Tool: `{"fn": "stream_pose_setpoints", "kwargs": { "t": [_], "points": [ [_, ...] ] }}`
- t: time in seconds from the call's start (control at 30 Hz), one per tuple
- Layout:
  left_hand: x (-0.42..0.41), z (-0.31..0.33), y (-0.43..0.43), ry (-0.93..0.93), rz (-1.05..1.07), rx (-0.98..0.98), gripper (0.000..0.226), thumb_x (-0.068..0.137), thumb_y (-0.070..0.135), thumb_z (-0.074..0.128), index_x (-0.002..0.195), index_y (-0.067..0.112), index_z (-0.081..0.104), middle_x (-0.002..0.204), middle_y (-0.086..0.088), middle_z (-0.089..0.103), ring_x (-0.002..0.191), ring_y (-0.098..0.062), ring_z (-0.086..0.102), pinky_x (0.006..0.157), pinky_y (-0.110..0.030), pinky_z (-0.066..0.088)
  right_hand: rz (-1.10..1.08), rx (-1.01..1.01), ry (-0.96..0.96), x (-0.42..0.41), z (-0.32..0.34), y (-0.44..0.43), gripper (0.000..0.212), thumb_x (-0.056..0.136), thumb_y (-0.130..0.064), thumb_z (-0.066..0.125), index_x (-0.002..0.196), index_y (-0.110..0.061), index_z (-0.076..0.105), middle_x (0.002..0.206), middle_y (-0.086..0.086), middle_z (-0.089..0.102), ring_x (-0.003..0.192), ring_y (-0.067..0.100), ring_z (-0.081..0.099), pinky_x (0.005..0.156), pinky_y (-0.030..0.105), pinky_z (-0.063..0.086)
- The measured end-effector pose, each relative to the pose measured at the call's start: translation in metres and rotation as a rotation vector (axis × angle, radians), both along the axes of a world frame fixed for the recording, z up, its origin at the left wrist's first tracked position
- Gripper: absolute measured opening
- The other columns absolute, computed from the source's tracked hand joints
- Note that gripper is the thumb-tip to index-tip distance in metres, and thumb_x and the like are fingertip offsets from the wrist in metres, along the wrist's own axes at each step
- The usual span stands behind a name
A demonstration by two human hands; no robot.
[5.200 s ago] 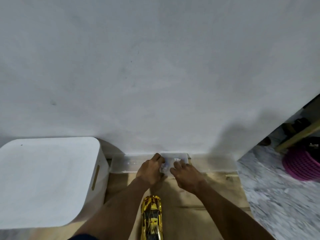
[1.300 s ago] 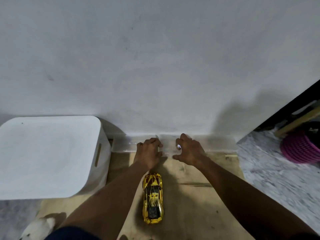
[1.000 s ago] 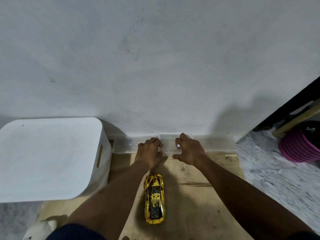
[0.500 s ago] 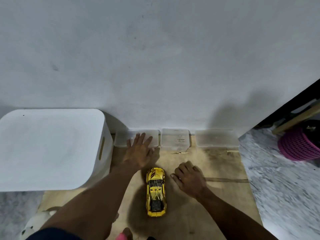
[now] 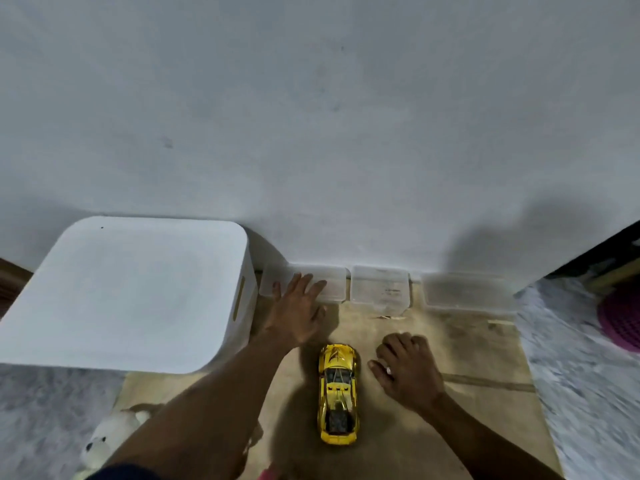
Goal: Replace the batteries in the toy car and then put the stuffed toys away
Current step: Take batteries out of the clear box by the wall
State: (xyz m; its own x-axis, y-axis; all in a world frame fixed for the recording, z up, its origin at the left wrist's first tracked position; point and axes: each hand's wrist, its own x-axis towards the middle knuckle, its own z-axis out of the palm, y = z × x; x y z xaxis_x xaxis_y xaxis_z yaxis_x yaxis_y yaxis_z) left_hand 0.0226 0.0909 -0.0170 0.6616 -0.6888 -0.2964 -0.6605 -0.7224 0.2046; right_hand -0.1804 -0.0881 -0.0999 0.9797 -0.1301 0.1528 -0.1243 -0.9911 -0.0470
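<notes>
We see the toy car (image 5: 337, 393), yellow, upright on its wheels on the wooden board (image 5: 478, 358), low centre of view, nose pointing to 12 o'clock. Left hand (image 5: 298, 313) is at 11 o'clock from the car, fingers straight and spread wide, tips lying on the left clear container (image 5: 335, 287); we cannot tell whether they press. Right hand (image 5: 407, 370) is just beside the car's nose at 3 o'clock, apart from it, knuckles up, fingers loosely curled, gripping no object we can see. Middle clear container (image 5: 379, 289) is at 12 o'clock from the car, right clear container (image 5: 467, 292) at 1 o'clock. All three stand in a row against the white wall (image 5: 329, 133), lids on. White storage bin (image 5: 128, 292) is at 9 o'clock, just beside the left container. White stuffed toy (image 5: 102, 443) lies at 8 o'clock, partly hidden by the left forearm. Pink basket (image 5: 623, 320) is at the 3 o'clock edge, blurred.
</notes>
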Motion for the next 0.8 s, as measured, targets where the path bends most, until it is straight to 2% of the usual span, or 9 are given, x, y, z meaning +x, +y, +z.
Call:
{"fn": "stream_pose_setpoints", "kwargs": {
  "t": [0.07,0.13,0.23,0.3,0.37,0.47,0.53,0.63,0.8],
  "points": [
    [0.011,0.010,0.004,-0.004,0.012,0.005,0.070,0.090,0.045,0.049,0.154,0.029,0.029,0.161,-0.002,0.028,0.152,-0.025,0.016,0.121,-0.054,0.015,-0.023,0.066,-0.098,0.008,0.012,0.001,0.026,0.085,-0.046,0.064,0.084,-0.021,0.069,0.095,-0.001,0.067,0.089,0.025,0.061,0.080,0.043,0.043],
    [0.023,0.019,0.009,0.040,0.046,-0.004,0.077,0.081,0.043,0.057,0.152,0.023,0.034,0.155,-0.005,0.035,0.146,-0.028,0.024,0.116,-0.045,0.028,0.001,0.134,-0.199,0.028,0.030,0.006,0.023,0.086,-0.043,0.063,0.088,-0.021,0.070,0.097,-0.002,0.067,0.093,0.021,0.060,0.083,0.041,0.044],
    [0.032,0.014,0.018,-0.014,0.092,-0.009,0.080,0.073,0.032,0.071,0.146,0.023,0.039,0.147,-0.003,0.038,0.139,-0.027,0.034,0.114,-0.037,0.029,0.083,0.265,-0.272,0.078,0.054,0.026,0.016,0.084,-0.034,0.060,0.092,-0.021,0.066,0.097,-0.003,0.063,0.093,0.018,0.055,0.078,0.038,0.045],
    [0.034,0.005,0.019,-0.044,0.103,0.054,0.086,0.072,0.020,0.075,0.147,0.026,0.034,0.150,-0.002,0.031,0.140,-0.027,0.033,0.120,-0.040,0.027,0.132,0.289,-0.132,0.113,0.069,0.039,0.021,0.081,-0.030,0.059,0.099,-0.021,0.063,0.103,-0.001,0.061,0.097,0.020,0.056,0.080,0.040,0.048],
    [0.037,0.002,0.012,-0.045,0.097,0.113,0.084,0.074,0.019,0.076,0.146,0.023,0.033,0.149,-0.006,0.030,0.137,-0.031,0.035,0.117,-0.045,0.032,0.137,0.214,0.153,0.142,0.076,0.047,0.035,0.082,-0.029,0.062,0.115,-0.021,0.059,0.116,0.003,0.056,0.110,0.025,0.052,0.095,0.045,0.043],
    [0.040,0.004,0.000,-0.046,0.083,0.069,0.059,0.089,0.010,0.063,0.143,0.013,0.042,0.145,-0.018,0.040,0.128,-0.041,0.044,0.105,-0.049,0.042,0.055,-0.020,0.368,0.168,0.070,0.048,0.059,0.078,-0.025,0.072,0.131,-0.019,0.048,0.128,0.009,0.049,0.121,0.032,0.048,0.099,0.050,0.039],
    [0.040,0.004,-0.004,-0.084,0.062,0.142,0.060,0.093,0.008,0.059,0.148,0.013,0.035,0.147,-0.019,0.036,0.127,-0.040,0.045,0.102,-0.046,0.043,0.013,-0.076,0.372,0.175,0.066,0.051,0.060,0.077,-0.023,0.074,0.131,-0.018,0.049,0.128,0.010,0.050,0.117,0.033,0.051,0.093,0.048,0.045],
    [0.041,0.004,-0.008,-0.124,0.063,0.258,0.080,0.090,0.009,0.065,0.154,0.017,0.019,0.153,-0.017,0.026,0.135,-0.038,0.039,0.108,-0.042,0.040,0.053,-0.082,0.332,0.175,0.064,0.052,0.050,0.080,-0.020,0.071,0.126,-0.015,0.054,0.124,0.012,0.053,0.110,0.033,0.055,0.084,0.044,0.050],
    [0.042,0.007,-0.009,-0.111,0.044,0.278,0.077,0.090,0.010,0.066,0.153,0.016,0.021,0.155,-0.017,0.027,0.139,-0.041,0.034,0.114,-0.044,0.037,0.089,-0.053,0.291,0.170,0.063,0.052,0.045,0.080,-0.023,0.071,0.122,-0.013,0.058,0.120,0.015,0.056,0.109,0.034,0.057,0.084,0.046,0.052]
  ]
}}
